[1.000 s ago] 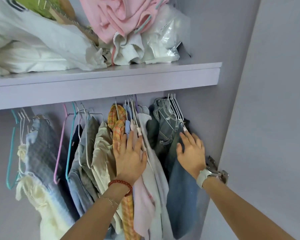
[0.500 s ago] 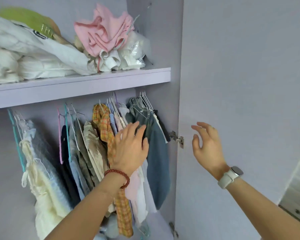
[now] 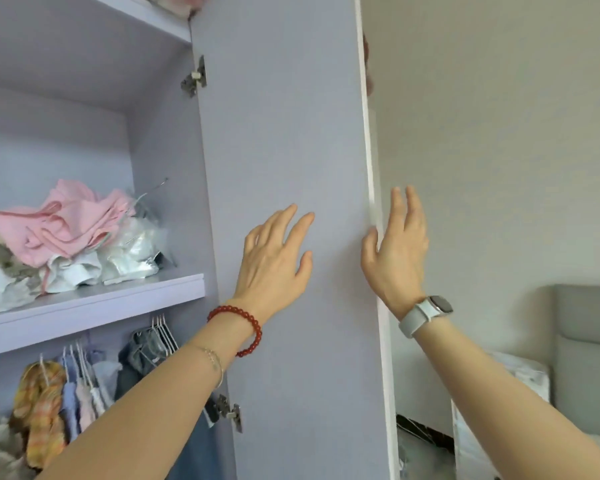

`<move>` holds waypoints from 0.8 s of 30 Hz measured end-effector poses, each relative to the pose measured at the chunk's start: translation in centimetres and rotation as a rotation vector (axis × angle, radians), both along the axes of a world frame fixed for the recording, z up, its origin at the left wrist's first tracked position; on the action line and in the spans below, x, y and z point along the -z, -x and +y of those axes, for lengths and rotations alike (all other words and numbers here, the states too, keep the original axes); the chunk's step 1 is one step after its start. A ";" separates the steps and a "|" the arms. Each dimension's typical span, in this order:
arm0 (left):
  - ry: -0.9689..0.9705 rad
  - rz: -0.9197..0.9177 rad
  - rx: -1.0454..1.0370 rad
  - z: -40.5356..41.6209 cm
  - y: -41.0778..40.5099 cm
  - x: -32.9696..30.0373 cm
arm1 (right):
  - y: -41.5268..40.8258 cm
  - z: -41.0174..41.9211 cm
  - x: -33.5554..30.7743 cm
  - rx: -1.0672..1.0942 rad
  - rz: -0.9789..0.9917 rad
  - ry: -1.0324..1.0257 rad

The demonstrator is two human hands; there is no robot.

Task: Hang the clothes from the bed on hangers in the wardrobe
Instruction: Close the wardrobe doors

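Note:
The lilac wardrobe door (image 3: 284,133) stands open in front of me, its inner face towards me. My left hand (image 3: 274,261), fingers spread and straight, is raised in front of that inner face. My right hand (image 3: 395,254) is at the door's white outer edge (image 3: 371,188), thumb on the edge and straight fingers behind it. Low on the left, clothes on white hangers (image 3: 70,386) hang under the shelf (image 3: 90,303), among them a yellow checked garment (image 3: 42,403) and a dark blue one (image 3: 132,368).
On the shelf lie a pink cloth pile (image 3: 59,220), white fabric and clear plastic bags (image 3: 132,251). Metal hinges (image 3: 194,77) sit on the door's left side. A grey bed headboard (image 3: 586,341) and a white bag (image 3: 520,375) are at the lower right by the beige wall.
Both hands left the hanging clothes and rose to the open door. My right hand went round the door's outer edge; my view swung right and up.

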State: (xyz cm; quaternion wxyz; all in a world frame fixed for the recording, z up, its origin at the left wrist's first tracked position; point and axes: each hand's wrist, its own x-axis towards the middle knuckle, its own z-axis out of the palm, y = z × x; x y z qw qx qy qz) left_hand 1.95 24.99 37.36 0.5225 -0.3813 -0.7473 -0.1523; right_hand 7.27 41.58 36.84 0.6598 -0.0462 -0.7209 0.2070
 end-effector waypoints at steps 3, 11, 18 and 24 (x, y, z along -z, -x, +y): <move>0.083 0.040 -0.007 1.7 0.1 -1.0 | 0.7 0.5 -0.3 -0.370 -0.251 0.270; -0.018 0.334 0.111 -2.2 -2.0 -5.2 | -0.5 -3.0 1.2 -0.748 0.053 -0.046; 0.099 0.542 -0.107 -12.5 -3.8 -7.0 | 3.6 -12.5 2.4 -0.921 0.031 -0.378; 0.083 0.415 -0.519 -23.2 -4.4 -5.8 | 7.2 -22.9 2.6 -0.903 -0.118 -0.538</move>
